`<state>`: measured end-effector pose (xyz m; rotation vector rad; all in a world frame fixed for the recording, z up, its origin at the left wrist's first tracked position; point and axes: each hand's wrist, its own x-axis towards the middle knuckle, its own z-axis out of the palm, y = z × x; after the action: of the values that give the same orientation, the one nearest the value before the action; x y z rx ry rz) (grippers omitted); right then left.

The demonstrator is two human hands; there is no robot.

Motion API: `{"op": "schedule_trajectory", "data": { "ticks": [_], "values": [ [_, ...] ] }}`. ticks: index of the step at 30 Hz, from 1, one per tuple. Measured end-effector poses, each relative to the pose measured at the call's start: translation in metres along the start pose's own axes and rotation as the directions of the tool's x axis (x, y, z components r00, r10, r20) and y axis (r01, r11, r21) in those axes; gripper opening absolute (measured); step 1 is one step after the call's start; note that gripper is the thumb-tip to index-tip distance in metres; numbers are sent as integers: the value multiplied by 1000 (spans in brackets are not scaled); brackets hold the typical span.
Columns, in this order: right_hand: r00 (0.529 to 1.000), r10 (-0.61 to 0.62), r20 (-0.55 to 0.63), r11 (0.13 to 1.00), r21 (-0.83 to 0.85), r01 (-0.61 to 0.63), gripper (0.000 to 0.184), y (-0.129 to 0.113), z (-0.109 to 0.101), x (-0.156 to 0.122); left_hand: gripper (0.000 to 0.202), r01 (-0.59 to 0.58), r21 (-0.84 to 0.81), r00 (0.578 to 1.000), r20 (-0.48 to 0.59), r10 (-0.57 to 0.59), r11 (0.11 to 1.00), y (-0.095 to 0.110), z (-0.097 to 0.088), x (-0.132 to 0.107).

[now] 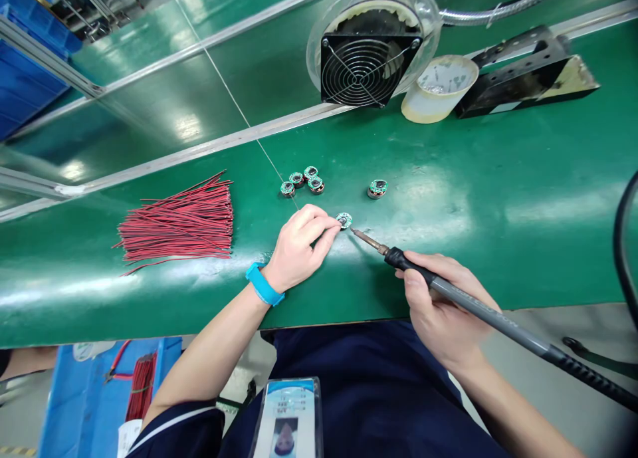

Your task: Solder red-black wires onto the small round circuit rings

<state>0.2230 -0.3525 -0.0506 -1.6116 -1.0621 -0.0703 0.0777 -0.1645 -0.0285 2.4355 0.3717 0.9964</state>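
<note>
My left hand (300, 246) pinches a small round green circuit board (343, 219) against the green bench, fingers closed on its left edge. A blue wristband sits on that wrist. My right hand (443, 308) is wrapped round the grey handle of a soldering iron (478, 306). The iron's tip points up and left and ends just right of the held board. Several more round boards (302, 179) lie in a cluster behind my left hand. One further board (377, 188) lies alone to the right.
A bundle of red wires (179, 225) lies at the left. A fume fan (367, 59), a round tin (439, 88) and a black iron stand (523, 72) sit at the back. A blue bin (94, 398) with red wires stands below the bench edge.
</note>
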Motion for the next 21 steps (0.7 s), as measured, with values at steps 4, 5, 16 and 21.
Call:
{"op": "schedule_trajectory", "data": {
  "ticks": [4, 5, 16, 21],
  "values": [
    [999, 20, 32, 1000, 12, -20, 22, -1, 1, 2, 10, 6, 26, 1000, -11, -6, 1000, -2, 2, 0],
    [999, 22, 38, 1000, 13, -22, 23, -2, 1, 3, 11, 16, 22, 1000, -11, -16, 1000, -1, 2, 0],
    [998, 26, 50, 1000, -19, -25, 21, -2, 1, 5, 12, 84, -21, 996, 6, -84, 996, 3, 2, 0],
    [999, 12, 52, 1000, -1, -12, 23, -2, 0, 4, 14, 55, -39, 998, 34, -54, 998, 3, 4, 1]
  ]
}}
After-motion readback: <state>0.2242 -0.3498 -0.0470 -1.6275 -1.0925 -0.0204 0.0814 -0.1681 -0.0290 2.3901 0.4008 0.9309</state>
